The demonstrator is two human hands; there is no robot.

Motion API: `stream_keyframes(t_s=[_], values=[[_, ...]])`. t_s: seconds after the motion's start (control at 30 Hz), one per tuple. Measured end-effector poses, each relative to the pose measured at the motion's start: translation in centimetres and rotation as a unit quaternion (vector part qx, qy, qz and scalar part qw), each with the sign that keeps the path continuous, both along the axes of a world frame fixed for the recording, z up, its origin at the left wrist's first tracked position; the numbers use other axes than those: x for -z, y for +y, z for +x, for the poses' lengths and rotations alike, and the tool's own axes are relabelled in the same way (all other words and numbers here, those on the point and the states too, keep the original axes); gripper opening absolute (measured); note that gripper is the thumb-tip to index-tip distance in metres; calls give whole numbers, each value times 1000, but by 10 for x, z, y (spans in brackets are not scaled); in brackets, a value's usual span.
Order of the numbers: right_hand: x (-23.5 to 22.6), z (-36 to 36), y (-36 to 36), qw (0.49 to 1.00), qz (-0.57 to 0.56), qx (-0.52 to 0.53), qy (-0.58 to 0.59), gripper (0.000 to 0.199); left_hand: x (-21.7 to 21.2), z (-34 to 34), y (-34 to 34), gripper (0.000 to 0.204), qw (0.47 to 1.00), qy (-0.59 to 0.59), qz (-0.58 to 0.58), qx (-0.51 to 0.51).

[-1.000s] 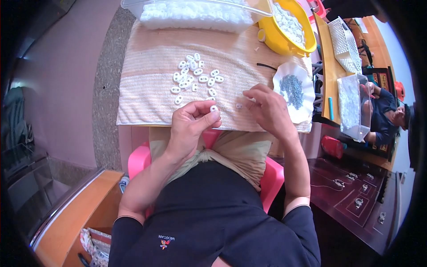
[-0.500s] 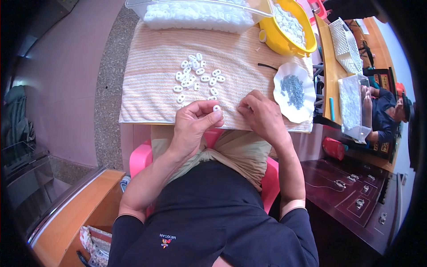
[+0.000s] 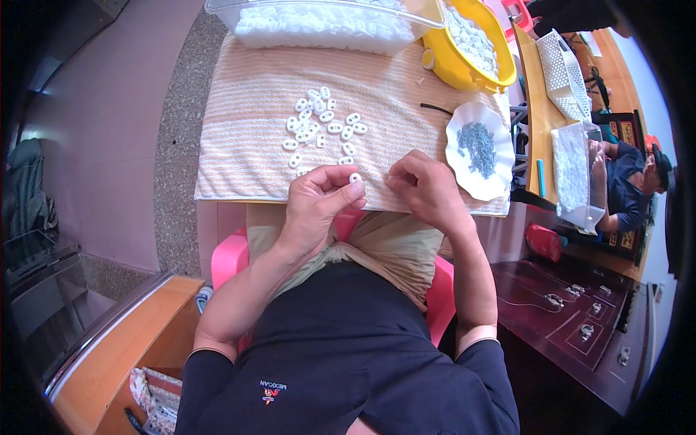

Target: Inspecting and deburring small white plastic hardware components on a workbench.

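Between thumb and forefinger, my left hand [image 3: 314, 201] pinches a small white oval plastic piece [image 3: 355, 177]; a dark hole shows in its exposed end. Just right of it, my right hand [image 3: 429, 190] is low over the towel with its fingers drawn together. Whatever those fingertips may hold is too small to make out. Several loose white two-holed pieces [image 3: 310, 125] lie scattered on the striped towel [image 3: 246, 138] beyond my left hand. To the right, a white scalloped dish [image 3: 497, 184] carries a heap of tiny blue-grey slender parts [image 3: 476, 148].
A clear plastic bin [image 3: 326, 32] of white pieces stands at the far edge, beside a yellow basin [image 3: 500, 80] of similar pieces. A short black strip [image 3: 436, 108] lies near the dish. Further right, another person [image 3: 631, 185] sits by a clear box [image 3: 576, 174].
My right hand has shifted slightly, its fingertips a little lower. My left hand has moved marginally right, keeping its pinch on the white piece.
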State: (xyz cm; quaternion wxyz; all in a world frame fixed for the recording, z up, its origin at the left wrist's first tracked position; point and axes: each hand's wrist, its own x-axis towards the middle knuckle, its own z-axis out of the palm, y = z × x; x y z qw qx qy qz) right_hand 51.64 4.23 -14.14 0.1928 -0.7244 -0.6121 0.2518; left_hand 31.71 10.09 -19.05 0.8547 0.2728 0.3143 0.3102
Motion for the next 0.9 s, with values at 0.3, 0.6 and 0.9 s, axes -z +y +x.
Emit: stream_keyframes(t_s=[0.3, 0.6, 0.9], values=[[12, 2, -7, 913, -3, 155, 377, 15, -8, 2, -1, 24, 1000, 2, -3, -11], [18, -8, -9, 822, -14, 230, 521, 17, -3, 2, -3, 25, 1000, 10, 15, 6], [20, -16, -10, 795, -19, 237, 558, 19, -3, 4, -5, 23, 1000, -4, 14, 2]])
